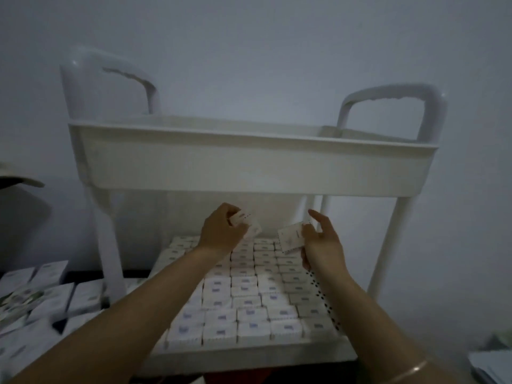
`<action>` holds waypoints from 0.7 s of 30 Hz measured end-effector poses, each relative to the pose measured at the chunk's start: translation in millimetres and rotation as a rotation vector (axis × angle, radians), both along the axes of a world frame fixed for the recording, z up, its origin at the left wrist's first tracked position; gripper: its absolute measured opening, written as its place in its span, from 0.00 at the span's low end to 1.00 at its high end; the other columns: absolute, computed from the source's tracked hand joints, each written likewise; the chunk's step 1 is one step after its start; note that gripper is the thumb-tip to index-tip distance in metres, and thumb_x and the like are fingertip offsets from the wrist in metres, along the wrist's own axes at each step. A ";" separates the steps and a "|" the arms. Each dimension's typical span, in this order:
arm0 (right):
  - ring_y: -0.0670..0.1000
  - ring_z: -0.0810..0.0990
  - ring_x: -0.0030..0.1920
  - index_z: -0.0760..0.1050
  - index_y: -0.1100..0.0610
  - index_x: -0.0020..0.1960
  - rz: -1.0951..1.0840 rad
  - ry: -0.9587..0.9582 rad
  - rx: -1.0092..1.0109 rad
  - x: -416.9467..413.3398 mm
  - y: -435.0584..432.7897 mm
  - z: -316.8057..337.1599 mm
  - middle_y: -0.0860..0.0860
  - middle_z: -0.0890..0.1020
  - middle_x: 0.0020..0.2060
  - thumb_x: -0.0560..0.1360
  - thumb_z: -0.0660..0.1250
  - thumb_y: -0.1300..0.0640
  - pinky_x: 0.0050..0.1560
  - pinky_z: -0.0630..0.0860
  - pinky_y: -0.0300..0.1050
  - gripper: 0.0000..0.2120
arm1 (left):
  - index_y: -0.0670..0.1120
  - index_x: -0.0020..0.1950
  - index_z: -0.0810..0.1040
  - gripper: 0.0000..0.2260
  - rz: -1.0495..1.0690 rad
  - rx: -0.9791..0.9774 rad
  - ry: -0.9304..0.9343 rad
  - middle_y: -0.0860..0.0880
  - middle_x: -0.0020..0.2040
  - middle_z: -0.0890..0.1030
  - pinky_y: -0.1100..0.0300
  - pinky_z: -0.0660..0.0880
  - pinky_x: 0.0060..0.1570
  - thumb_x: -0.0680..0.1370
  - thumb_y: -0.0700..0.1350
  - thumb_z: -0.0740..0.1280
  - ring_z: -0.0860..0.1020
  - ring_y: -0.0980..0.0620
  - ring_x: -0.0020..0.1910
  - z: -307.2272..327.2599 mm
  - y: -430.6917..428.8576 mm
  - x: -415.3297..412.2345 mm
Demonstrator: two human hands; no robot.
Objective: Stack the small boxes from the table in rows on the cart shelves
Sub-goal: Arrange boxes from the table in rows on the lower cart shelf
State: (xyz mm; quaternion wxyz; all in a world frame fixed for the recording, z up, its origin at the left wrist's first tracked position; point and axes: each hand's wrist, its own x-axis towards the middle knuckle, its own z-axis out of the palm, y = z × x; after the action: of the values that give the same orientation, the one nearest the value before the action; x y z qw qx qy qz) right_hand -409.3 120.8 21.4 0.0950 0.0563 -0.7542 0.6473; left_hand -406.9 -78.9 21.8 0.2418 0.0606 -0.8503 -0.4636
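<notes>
Left hand (221, 232) grips a box (245, 221); right hand (321, 241) pinches another (291, 237), both above the rows (249, 300) (neatly packed) on the cart's lower shelf (249, 356).

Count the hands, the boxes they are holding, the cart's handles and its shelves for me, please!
Hands: 2 (left hand, right hand)
Held boxes: 2 (box in left hand, box in right hand)
Cart handles: 2 (left handle, right handle)
Shelves in view: 2 (top shelf, lower shelf)
Total: 8
</notes>
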 end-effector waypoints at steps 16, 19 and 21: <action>0.47 0.83 0.46 0.82 0.51 0.45 0.052 -0.185 -0.018 -116.5 -31.7 -42.2 0.50 0.86 0.44 0.73 0.40 0.26 0.54 0.73 0.47 0.39 | 0.47 0.54 0.78 0.10 -0.151 -0.380 0.066 0.54 0.46 0.79 0.74 0.67 0.36 0.74 0.44 0.72 0.73 0.62 0.37 -28.2 -7.4 -78.7; 0.45 0.82 0.39 0.79 0.48 0.34 0.087 -0.195 -0.037 -115.4 -29.1 -44.9 0.47 0.84 0.33 0.67 0.42 0.21 0.45 0.72 0.43 0.39 | 0.48 0.54 0.78 0.10 -0.122 -0.377 0.077 0.55 0.45 0.78 0.75 0.67 0.35 0.74 0.45 0.72 0.73 0.62 0.37 -28.6 -7.4 -78.9; 0.53 0.82 0.44 0.81 0.48 0.33 0.127 -0.202 0.046 -114.3 -34.0 -44.6 0.51 0.84 0.36 0.57 0.41 0.16 0.55 0.75 0.51 0.44 | 0.48 0.53 0.78 0.10 -0.089 -0.354 0.085 0.54 0.47 0.81 0.67 0.73 0.41 0.73 0.45 0.72 0.76 0.57 0.41 -29.9 -6.8 -77.7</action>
State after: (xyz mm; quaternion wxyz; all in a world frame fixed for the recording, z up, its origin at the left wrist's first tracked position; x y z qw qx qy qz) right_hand -523.5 86.8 -23.2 -0.0238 0.0406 -0.7696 0.6368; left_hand -484.6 -85.7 -8.1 0.2635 -0.0404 -0.9094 -0.3191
